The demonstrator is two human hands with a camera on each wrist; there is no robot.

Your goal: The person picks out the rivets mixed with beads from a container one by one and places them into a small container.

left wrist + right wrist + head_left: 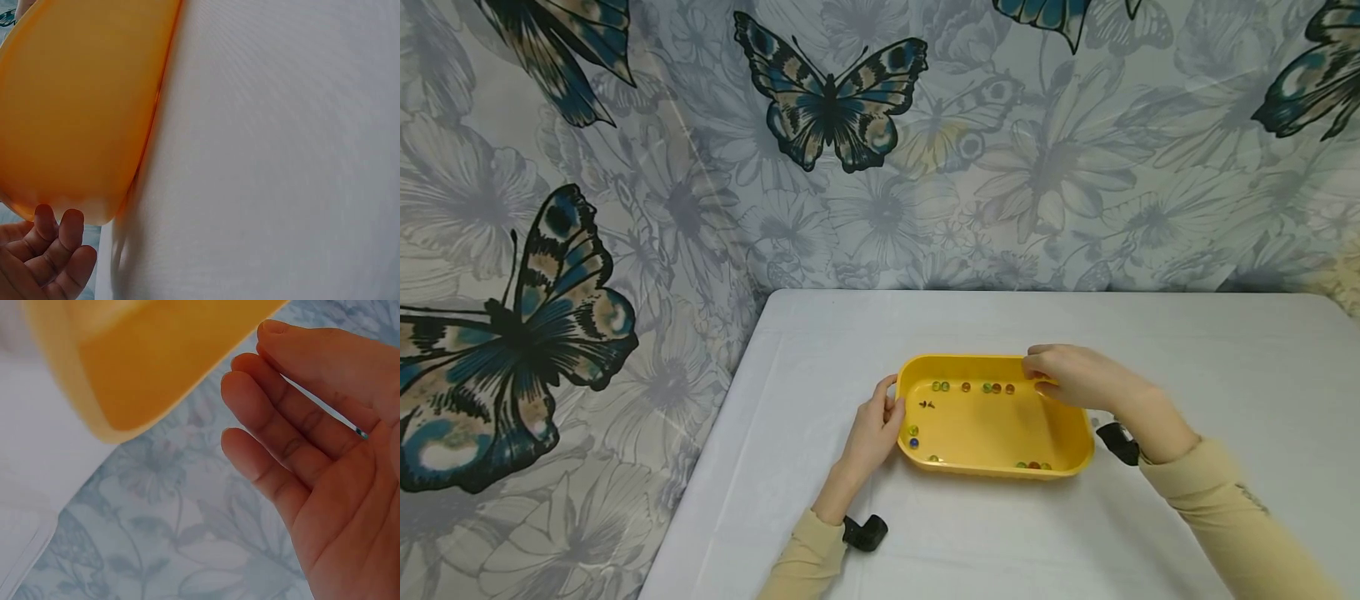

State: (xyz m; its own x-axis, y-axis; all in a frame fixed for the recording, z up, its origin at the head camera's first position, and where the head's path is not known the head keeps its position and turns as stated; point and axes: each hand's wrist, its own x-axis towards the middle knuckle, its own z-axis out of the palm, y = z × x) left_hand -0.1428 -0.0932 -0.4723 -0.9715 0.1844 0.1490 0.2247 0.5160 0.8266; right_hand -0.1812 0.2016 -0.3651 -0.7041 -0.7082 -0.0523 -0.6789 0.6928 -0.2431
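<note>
A yellow plastic tray (985, 433) with raised sides is between both hands over the white table. Several glass marbles (996, 388), green, amber and blue, lie inside along its far, left and near sides. My left hand (876, 429) grips the tray's left end, thumb near the rim; in the left wrist view its curled fingertips (72, 222) touch the end wall. At the far right corner, my right hand (1078, 375) holds the rim, covering part of it. The right wrist view has its thumb tip at the rim and the other fingers (247, 453) outside the tray.
The table (775, 533) is covered with a white cloth. Behind it and to the left stands a wall (880, 217) with a flower and butterfly pattern. A black wrist camera (865, 533) sits under the left wrist, another (1118, 443) beside the right one.
</note>
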